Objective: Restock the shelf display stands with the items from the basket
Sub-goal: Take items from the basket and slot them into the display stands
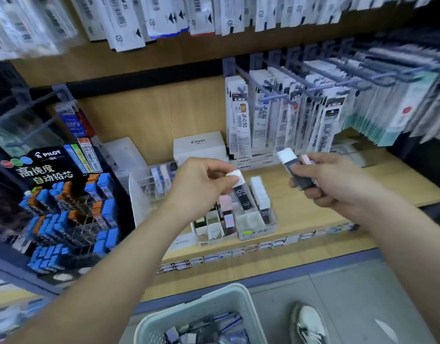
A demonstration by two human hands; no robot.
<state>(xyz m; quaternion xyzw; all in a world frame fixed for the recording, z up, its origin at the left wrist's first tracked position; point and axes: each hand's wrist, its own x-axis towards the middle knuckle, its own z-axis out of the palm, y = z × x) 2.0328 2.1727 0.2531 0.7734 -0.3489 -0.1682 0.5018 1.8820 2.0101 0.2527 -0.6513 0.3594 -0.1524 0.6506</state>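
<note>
Pinched by its white cap in the left hand (201, 184), a black lead case (241, 194) hung over the clear display stand (251, 225) near the shelf's (338, 214) front edge. The right hand (333, 181) gripped several more cases (298, 173). The basket (214, 301) sat below.

White PILOT box (200, 145): at the back of the wooden shelf (338, 194), against the rear panel. Flat MONO-marked boxes (253, 163): stacked just right of it, beneath refill packs (243, 120) hanging from grey pegs (276, 89) over the shelf's rear right part. Upper row of packs (129, 23): hanging above, blurred. Price labels (238, 252): a strip along the shelf's front edge. White shoe (308, 324): on the grey floor (363, 306) below that edge.
</note>
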